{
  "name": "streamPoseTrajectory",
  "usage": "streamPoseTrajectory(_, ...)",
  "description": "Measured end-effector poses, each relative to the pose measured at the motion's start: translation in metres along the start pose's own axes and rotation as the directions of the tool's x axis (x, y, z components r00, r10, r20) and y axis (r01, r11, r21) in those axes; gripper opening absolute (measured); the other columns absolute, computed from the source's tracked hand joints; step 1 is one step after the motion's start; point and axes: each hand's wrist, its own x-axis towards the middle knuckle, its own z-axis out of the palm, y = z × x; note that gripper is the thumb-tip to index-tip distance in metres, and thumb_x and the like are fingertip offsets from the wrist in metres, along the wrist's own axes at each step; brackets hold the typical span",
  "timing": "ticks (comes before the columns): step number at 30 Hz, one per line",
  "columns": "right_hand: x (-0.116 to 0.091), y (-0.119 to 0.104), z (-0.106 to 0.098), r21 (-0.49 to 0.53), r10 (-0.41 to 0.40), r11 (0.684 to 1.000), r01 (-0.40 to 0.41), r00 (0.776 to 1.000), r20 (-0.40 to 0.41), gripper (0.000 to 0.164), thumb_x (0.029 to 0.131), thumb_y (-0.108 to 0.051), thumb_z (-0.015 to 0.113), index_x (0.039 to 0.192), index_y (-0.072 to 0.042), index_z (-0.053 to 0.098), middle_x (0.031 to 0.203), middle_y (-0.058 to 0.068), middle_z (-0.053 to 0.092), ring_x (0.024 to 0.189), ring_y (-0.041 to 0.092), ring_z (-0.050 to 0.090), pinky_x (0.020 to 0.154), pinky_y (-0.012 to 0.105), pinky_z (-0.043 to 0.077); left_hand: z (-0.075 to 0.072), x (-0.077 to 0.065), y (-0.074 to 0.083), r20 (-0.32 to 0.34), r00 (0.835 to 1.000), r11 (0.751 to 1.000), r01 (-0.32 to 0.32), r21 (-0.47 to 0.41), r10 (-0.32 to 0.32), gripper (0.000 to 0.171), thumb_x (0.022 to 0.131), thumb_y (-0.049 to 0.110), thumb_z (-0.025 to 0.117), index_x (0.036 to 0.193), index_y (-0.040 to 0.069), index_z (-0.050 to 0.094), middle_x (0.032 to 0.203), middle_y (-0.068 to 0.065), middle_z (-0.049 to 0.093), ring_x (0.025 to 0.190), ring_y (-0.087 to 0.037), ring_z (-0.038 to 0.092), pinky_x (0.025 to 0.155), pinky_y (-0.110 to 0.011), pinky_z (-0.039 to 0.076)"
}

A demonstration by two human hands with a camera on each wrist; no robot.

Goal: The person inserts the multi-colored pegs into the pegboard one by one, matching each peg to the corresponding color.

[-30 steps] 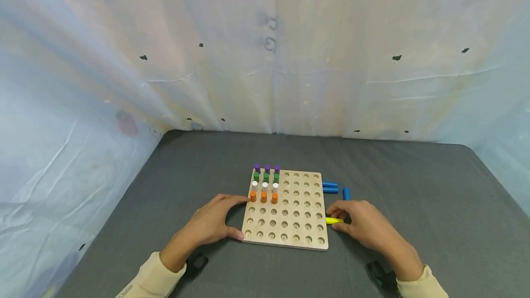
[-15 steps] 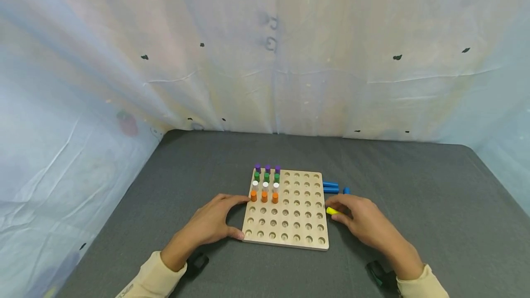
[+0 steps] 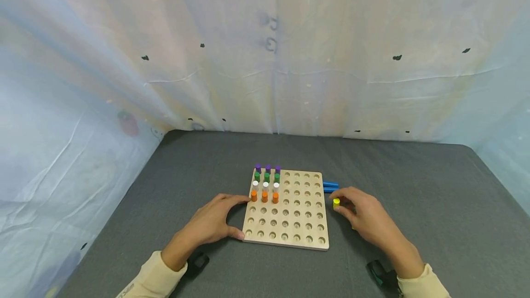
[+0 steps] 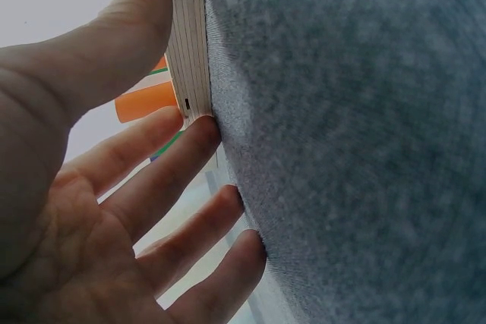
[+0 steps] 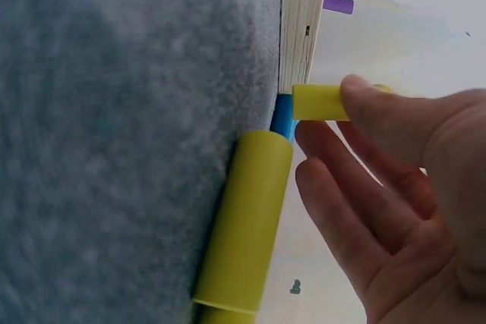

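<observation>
My left hand [image 3: 211, 220] rests at the left edge of a light wooden pegboard [image 3: 296, 224], thumb at the near corner and index finger farther up; the left wrist view shows the fingers spread and mostly straight. My right hand [image 3: 368, 215] pinches a yellow peg [image 5: 319, 102] upright between thumb and fingers, just right of the board. On the board's left side stand short rows of purple pegs [image 3: 267, 169], green pegs [image 3: 267, 177], white pegs [image 3: 265, 186] and orange pegs [image 3: 264, 197]. The other holes shown are bare.
Blue pegs [image 3: 331, 187] lie beside the board's right edge, beyond my right hand. In the right wrist view another yellow peg [image 5: 247, 218] lies on the grey cloth [image 5: 114, 149], with more yellow at its near end. A pale sheet [image 3: 306, 59] hangs behind the table.
My right hand has raised the yellow peg from lying flat to upright and moved slightly away from me, now covering the nearest blue peg. My left hand and the board stay put.
</observation>
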Motion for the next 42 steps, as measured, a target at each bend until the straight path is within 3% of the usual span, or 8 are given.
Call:
streamPoseTrajectory(8, 0.001, 0.002, 0.001, -0.011, 0.045, 0.999, -0.045, 0.999, 0.019, 0.021, 0.087, -0.017, 0.076, 0.107, -0.02, 0.071, 0.1, -0.007, 0.073, 0.088, 0.012, 0.069, 0.076, 0.037, 0.055, 0.0, 0.0, 0.0, 0.012, 1.0, 1.0, 0.005, -0.003, -0.005, 0.085, 0.063, 0.04, 0.092, 0.14, 0.035, 0.055, 0.142, -0.003, 0.055, 0.134, -0.026, 0.049, 0.095, -0.062, 0.046)
streamPoseTrajectory(18, 0.008, -0.006, 0.0, -0.026, -0.019, 0.999, 0.019, 1.0, 0.011, 0.021, 0.087, -0.021, 0.077, 0.108, -0.025, 0.073, 0.101, -0.012, 0.074, 0.088, 0.007, 0.068, 0.075, 0.033, 0.054, 0.001, 0.002, -0.002, -0.001, 1.0, 1.0, 0.005, 0.007, -0.005, 0.086, 0.063, 0.041, 0.092, 0.14, 0.035, 0.055, 0.142, -0.001, 0.055, 0.134, -0.025, 0.049, 0.096, -0.062, 0.046)
streamPoseTrajectory(29, 0.027, -0.047, 0.003, 0.045, -0.084, 0.996, 0.083, 0.996, 0.026, 0.025, 0.087, -0.019, 0.077, 0.111, -0.021, 0.073, 0.102, -0.01, 0.074, 0.088, 0.01, 0.069, 0.073, 0.031, 0.054, -0.001, 0.002, 0.0, -0.002, 1.0, 1.0, 0.008, 0.001, -0.008, 0.087, 0.063, 0.039, 0.093, 0.141, 0.033, 0.055, 0.143, -0.002, 0.055, 0.136, -0.025, 0.047, 0.096, -0.063, 0.045)
streamPoseTrajectory(42, 0.051, -0.105, 0.033, 0.138, -0.18, 0.977, 0.164, 0.977, 0.116, 0.024, 0.09, -0.022, 0.075, 0.113, -0.022, 0.073, 0.103, -0.01, 0.075, 0.09, 0.006, 0.069, 0.078, 0.031, 0.053, -0.001, 0.001, 0.0, -0.019, 0.999, 0.999, -0.031, -0.017, 0.03, 0.086, 0.062, 0.036, 0.093, 0.14, 0.028, 0.058, 0.143, 0.002, 0.057, 0.138, -0.025, 0.046, 0.104, -0.058, 0.044)
